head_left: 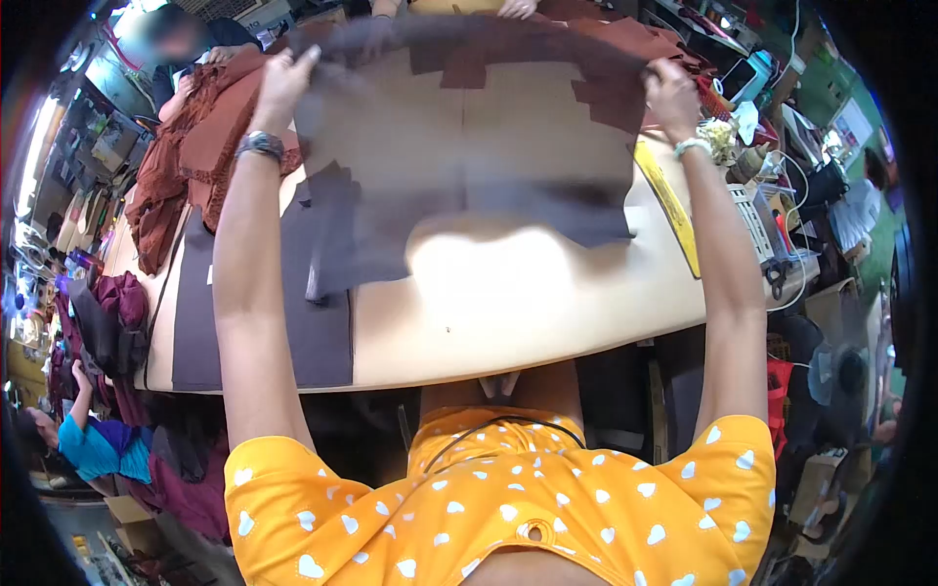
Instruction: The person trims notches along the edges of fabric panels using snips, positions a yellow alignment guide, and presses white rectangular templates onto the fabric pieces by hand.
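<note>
A wide piece of dark, partly see-through fabric [391, 137] is stretched in the air over the table, blurred along its edges. My left hand [283, 88] grips its upper left corner, fingers closed. At the opposite corner my right hand [672, 98] pinches the fabric the same way. Several darker angular patches show through or on the cloth. Below my left forearm, a dark flat cloth panel [200, 322] lies on the table. Near my right wrist a yellow curved ruler [670, 210] rests on the tabletop.
The pale table [469, 352] curves in front of me, with a bright glare in its middle. Rust-brown fabric [210, 132] is heaped at the left. Tools and a white basket [747, 220] stand at the right. Other people sit or stand across the table and at the far left.
</note>
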A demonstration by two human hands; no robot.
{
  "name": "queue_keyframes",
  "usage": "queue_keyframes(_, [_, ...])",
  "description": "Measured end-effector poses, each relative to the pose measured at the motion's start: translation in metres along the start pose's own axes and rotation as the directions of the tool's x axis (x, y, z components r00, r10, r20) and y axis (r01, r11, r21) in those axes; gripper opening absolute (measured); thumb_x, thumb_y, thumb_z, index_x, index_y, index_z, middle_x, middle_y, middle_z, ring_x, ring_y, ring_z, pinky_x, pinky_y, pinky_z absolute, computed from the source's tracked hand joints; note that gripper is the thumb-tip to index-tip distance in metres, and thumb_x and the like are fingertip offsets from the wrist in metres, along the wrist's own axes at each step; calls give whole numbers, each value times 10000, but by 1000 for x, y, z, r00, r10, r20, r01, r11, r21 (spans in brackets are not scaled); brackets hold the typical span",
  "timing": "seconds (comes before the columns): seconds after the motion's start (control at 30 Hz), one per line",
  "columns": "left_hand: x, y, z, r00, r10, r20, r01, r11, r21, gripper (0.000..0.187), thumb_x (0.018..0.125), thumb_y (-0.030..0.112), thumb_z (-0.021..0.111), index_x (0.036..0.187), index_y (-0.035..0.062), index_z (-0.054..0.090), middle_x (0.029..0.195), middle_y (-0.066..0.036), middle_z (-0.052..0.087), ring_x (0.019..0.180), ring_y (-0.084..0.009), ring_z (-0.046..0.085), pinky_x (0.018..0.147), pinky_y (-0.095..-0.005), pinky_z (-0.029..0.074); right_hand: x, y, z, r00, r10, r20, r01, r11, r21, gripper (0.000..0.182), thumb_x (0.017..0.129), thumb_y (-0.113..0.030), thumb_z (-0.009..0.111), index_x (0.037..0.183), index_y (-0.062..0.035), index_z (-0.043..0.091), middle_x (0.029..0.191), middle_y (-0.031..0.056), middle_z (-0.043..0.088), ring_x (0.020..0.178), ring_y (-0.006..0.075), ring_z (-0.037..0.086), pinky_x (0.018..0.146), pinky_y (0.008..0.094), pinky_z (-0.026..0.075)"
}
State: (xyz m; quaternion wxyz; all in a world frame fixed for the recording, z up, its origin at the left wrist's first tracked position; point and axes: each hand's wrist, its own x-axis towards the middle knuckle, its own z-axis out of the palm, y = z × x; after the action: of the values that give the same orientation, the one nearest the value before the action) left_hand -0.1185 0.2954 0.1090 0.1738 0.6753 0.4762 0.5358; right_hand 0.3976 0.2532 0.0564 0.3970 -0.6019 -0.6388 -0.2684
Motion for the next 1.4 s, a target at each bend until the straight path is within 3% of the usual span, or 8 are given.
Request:
queue_keyframes(0.1, [-46,80,-21,977,215,-14,-215,976,-36,192,855,104,583,987,-21,642,948,-45,650,818,-119,595,768,-234,454,13,-6,-54,986,101,-132,-54,945,323,188,794,-74,539,930,-91,668,917,123,640,814,253,638,749,324,491])
queue_keyframes(0.3, [-185,67,-37,894,53,445,33,983,-182,309,725,-142,499,969,-14,641,915,-58,644,870,-124,586,815,-247,460,-107,34,-93,950,128,283,-245,868,431,301,742,72,440,918,-20,667,865,103,640,821,185,607,755,277,466])
queue_keyframes(0.5, [-292,98,-34,661,-149,736,199,980,20,517,532,-174,379,954,-20,635,979,-156,653,1006,-276,598,905,-318,432,-196,22,-149,479,437,761,-796,583,167,239,772,-13,458,874,26,671,833,81,655,692,117,596,621,255,491])
queue_keyframes(0.7, [-272,165,-13,358,-52,932,83,996,23,485,493,-124,449,910,27,644,918,-131,661,972,-290,607,903,-372,431,-161,-47,-152,575,407,709,-814,374,445,270,830,-212,594,927,30,664,860,80,651,766,110,600,662,245,489])
queue_keyframes(0.87, [-233,161,65,574,386,722,-267,922,-281,258,609,56,700,863,77,662,1238,-148,524,1155,-297,487,998,-402,350,-137,-156,-150,832,-141,536,-341,631,696,314,741,-7,574,1054,-6,551,947,141,620,878,214,600,837,297,456])
queue_keyframes(1.13, [-191,157,110,463,525,714,-64,823,-564,579,646,627,622,867,103,725,1266,-158,507,1120,-296,493,986,-401,330,-135,-172,-199,809,-95,581,-473,482,737,330,736,34,631,1029,-6,482,951,133,604,838,174,622,748,272,476])
queue_keyframes(1.23, [-189,169,121,271,498,824,68,844,-533,435,700,484,672,865,85,720,1076,-132,614,959,-252,550,915,-370,377,-140,-175,-202,876,-96,472,-345,559,754,276,750,14,636,983,-21,493,915,105,589,788,190,626,712,279,482])
queue_keyframes(1.4, [-199,168,127,478,378,793,-28,909,-417,147,775,87,676,899,8,688,756,-46,655,623,-87,534,598,-232,442,-149,-181,-226,886,-70,458,-269,727,632,376,705,-160,738,977,-32,512,997,159,561,872,296,602,717,345,484])
